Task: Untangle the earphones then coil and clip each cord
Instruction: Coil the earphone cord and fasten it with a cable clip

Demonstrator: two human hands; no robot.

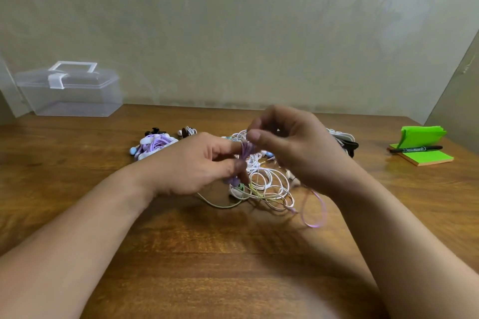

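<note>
While left hand (197, 163) pinched the purple cord (245, 153) and right hand (290, 142) pinched its free strand, wraps likely needed snug, even tension.

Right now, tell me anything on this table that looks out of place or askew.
The green sticky pad at far right: its top sheets stand flipped up behind a black marker lying across it. Otherwise just the white cord tangle, not yet untangled.
</note>
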